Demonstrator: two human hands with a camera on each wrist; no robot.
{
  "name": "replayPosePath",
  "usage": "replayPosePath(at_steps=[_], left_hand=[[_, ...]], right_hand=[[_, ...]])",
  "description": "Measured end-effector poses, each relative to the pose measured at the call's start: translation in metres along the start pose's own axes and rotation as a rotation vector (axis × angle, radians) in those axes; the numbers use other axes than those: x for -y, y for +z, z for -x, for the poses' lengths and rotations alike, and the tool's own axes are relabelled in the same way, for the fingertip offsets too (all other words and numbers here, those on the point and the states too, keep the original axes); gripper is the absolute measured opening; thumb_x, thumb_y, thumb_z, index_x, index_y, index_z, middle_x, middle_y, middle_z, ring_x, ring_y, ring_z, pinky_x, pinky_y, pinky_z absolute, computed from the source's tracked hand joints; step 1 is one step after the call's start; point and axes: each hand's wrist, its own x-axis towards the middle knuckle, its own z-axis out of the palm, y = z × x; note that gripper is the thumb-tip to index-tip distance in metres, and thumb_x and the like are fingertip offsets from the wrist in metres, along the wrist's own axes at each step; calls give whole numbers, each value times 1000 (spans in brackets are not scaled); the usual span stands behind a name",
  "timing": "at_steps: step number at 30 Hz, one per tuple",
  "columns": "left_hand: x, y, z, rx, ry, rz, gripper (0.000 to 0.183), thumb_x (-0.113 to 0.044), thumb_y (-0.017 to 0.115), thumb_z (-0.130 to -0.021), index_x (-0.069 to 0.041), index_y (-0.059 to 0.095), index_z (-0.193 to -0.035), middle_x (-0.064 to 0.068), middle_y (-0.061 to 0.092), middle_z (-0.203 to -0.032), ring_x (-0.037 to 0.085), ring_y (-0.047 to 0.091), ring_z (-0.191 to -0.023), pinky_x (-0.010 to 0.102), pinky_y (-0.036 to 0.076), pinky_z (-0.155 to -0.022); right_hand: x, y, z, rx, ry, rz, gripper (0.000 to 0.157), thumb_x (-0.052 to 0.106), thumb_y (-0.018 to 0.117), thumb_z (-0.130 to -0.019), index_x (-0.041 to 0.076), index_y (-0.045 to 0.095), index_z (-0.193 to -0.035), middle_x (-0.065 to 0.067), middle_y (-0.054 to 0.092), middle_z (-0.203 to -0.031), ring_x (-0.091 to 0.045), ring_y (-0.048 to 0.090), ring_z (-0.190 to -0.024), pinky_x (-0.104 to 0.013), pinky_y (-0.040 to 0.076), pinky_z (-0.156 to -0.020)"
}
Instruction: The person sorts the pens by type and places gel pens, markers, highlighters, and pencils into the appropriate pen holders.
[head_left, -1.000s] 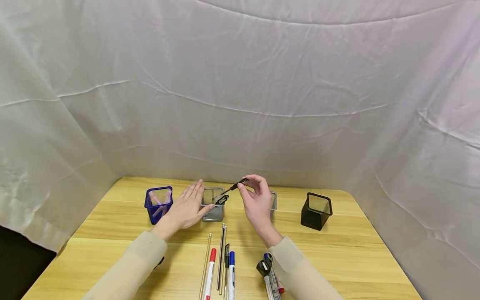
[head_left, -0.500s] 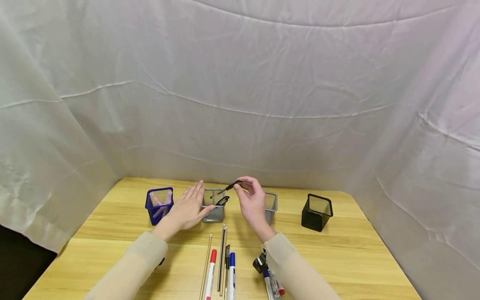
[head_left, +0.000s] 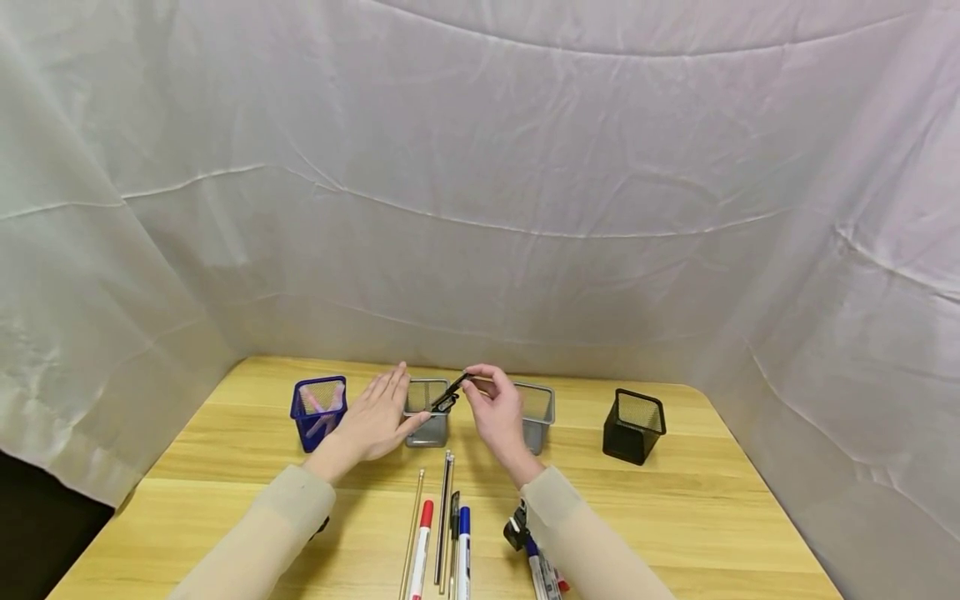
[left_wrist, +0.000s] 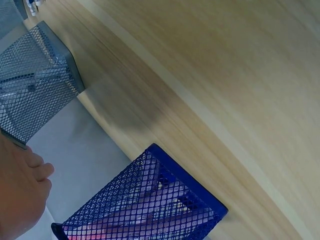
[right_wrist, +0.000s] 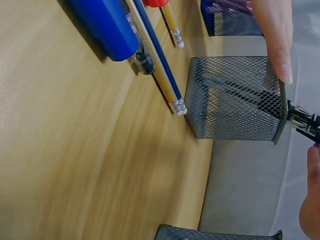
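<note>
My right hand pinches the upper end of a black pen between thumb and fingers. Its lower part slants into a grey mesh pen cup. Another black-ended pen leans inside that cup, its top at the rim. My left hand lies along the left side of the cup with straight fingers, its thumb on the rim in the right wrist view. Left of this hand stands a blue mesh cup with several pink pens inside.
Behind my right hand stands another grey mesh cup, and a black mesh cup is farther right. Pencils, a red-capped marker, a black pen and a blue-capped marker lie in front. More markers lie by my right sleeve.
My right hand has moved left and slightly down, bringing the black pen from above the grey cup into its opening. The left hand has stayed in place.
</note>
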Motion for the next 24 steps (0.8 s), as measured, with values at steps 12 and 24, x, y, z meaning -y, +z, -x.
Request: replayPosePath(at_steps=[12, 24], left_hand=[[1, -1, 0, -1, 0, 12, 91, -63, 34, -108, 10, 19, -161, 25, 11, -171, 40, 16, -158, 55, 15, -129], [-1, -2, 0, -6, 5, 11, 89, -60, 38, -108, 10, 20, -161, 25, 12, -171, 41, 17, -157, 55, 16, -128]], right_hand=[[-2, 2, 4, 87, 80, 152, 20, 4, 70, -98, 0, 73, -118, -15, 74, -119, -30, 73, -108, -32, 61, -91], [-5, -2, 8, 150, 104, 203, 23, 14, 67, -102, 5, 74, -123, -13, 73, -124, -30, 71, -112, -46, 58, -99]])
